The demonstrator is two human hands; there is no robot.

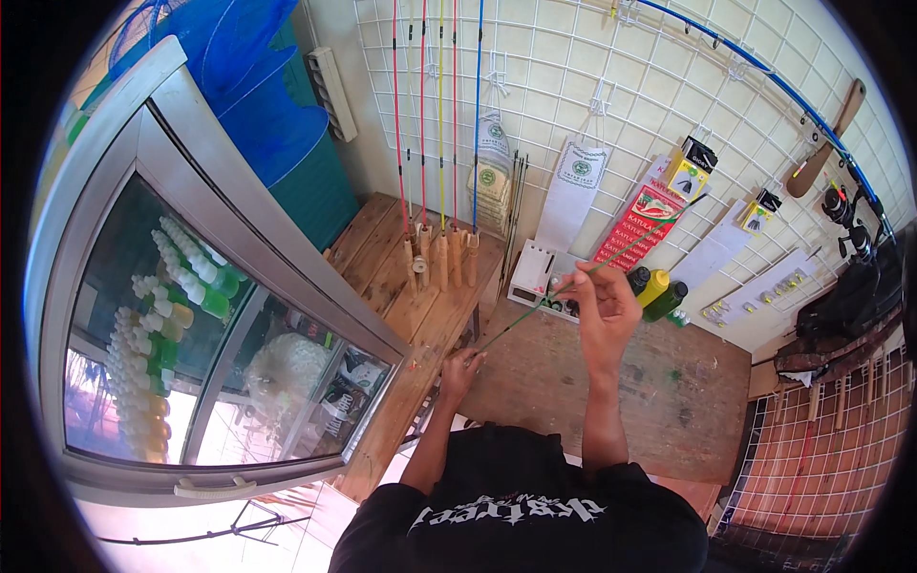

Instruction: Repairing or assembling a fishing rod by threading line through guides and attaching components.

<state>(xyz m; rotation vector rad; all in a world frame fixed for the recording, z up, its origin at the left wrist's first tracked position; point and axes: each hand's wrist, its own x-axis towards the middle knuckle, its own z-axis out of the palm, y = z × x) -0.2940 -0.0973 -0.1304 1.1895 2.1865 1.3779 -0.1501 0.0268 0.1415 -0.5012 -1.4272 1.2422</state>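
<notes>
A thin green rod (516,323), like a slim fishing rod blank with dark bands, slants over the wooden table (621,401), its far tip up at the right. My left hand (460,374) is closed round its lower end, near the table's left edge. Higher along it, my right hand (607,310) pinches at the rod with thumb and fingertips. Anything small between those fingertips is too fine to make out. Just beyond my right hand are a white box (537,272) with small items, a yellow bottle (653,286) and dark green bottles (667,301).
A glass-fronted cabinet (229,334) stands close at the left. Fishing rods (443,258) with cork handles stand upright on a wooden bench (382,258). Packets hang on a white wire grid (535,57); a blue rod (764,72) with reel arches at the right.
</notes>
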